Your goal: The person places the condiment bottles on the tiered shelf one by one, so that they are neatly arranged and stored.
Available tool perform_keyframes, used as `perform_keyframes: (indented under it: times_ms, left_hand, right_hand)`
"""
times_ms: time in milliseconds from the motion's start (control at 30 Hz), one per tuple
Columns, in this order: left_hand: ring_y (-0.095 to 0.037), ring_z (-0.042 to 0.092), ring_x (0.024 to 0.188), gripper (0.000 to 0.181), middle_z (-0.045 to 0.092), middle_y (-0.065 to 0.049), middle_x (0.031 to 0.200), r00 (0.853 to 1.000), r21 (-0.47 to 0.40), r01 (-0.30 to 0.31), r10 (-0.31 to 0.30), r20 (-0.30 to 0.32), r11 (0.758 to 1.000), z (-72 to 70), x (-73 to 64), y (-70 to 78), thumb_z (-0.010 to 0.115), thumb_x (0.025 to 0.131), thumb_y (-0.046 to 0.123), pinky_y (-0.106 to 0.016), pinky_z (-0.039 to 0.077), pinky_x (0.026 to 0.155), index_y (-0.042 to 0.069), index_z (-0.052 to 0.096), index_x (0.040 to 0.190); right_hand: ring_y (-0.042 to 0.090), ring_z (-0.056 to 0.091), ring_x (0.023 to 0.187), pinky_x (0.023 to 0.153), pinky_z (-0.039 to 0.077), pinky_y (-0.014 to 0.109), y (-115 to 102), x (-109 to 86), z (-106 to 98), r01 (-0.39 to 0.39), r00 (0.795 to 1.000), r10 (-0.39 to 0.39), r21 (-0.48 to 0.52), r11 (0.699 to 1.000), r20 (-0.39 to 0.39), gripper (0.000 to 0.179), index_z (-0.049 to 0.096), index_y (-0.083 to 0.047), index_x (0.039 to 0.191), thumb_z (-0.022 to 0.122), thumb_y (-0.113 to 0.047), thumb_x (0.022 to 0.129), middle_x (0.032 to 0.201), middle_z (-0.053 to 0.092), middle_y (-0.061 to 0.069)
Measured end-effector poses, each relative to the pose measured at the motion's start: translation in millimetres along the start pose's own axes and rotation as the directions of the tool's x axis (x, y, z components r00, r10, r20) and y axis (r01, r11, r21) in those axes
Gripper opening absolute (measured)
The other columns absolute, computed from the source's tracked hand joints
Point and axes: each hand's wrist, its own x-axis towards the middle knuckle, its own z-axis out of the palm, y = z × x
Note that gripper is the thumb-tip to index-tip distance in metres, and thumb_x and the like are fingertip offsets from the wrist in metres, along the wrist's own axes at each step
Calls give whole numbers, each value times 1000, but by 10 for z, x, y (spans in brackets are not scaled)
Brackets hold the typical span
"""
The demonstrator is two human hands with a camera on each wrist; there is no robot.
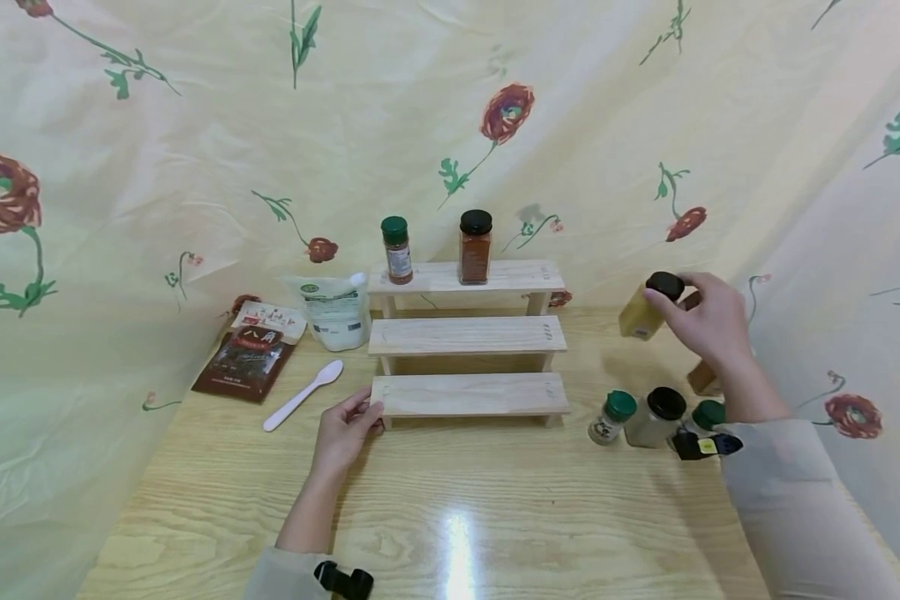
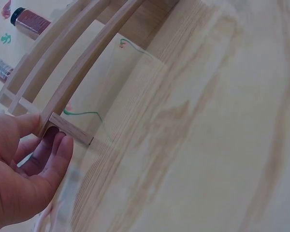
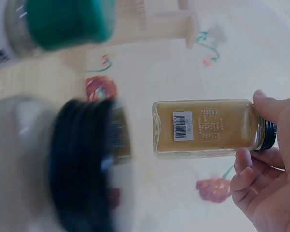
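Observation:
My right hand (image 1: 708, 321) grips a square glass spice jar (image 3: 203, 126) of yellowish powder near its black lid. In the head view this jar is tilted, off to the right of a three-step wooden rack (image 1: 468, 335). My left hand (image 1: 347, 433) pinches the left end of the rack's lowest step, thumb on top and fingers curled beneath, as the left wrist view shows. On the top step stand a small green-lidded spice jar (image 1: 397, 252) and a black-lidded jar of red-brown spice (image 1: 475, 248). Both lower steps are bare.
Below my right hand stand a green-lidded jar (image 1: 607, 421), a black-lidded jar (image 1: 648, 421) and another green-lidded jar (image 1: 708, 415). A brown jar is partly hidden by my right wrist. Left of the rack are a white pouch (image 1: 337, 312), a brown packet (image 1: 251, 354) and a white spoon (image 1: 302, 397).

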Motion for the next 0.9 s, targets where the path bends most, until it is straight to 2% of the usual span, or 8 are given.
perform_keyframes:
  times_ms: [167,400,733,900]
  left_hand:
    - [-12,69,81,41,62,-12,102,1000,-3,-4,4,-4,1000,7,-2,-1,70,96,4,-26,65,74,-5,61,136]
    - [-13,69,80,43,61,-13,103,1000,-15,-8,8,-2,1000,9,0,-8,69,96,4,-25,64,73,-7,59,136]
    - [-14,70,80,42,61,-13,101,1000,-24,-11,11,-2,1000,1,-4,-11,69,96,1,-25,64,73,-7,59,136]
    - [-13,70,80,41,61,-14,101,1000,-29,-2,2,-4,1000,10,9,-11,68,96,0,-26,65,74,-7,60,136]
  right_hand:
    - [32,56,88,51,38,14,-164,28,-23,22,1000,-22,23,1000,-5,65,55,9,135,67,-42,97,117,59,27]
    - [18,53,83,53,39,12,-395,110,-22,86,996,-85,53,995,-27,58,60,6,130,69,-40,96,116,61,24]
    - [18,53,81,56,39,13,-767,326,52,142,989,-136,106,984,-64,54,64,5,124,71,-39,95,114,64,22]
    - [21,53,82,55,39,13,-888,418,104,134,990,-128,135,982,-53,56,63,7,125,72,-39,95,116,62,23]
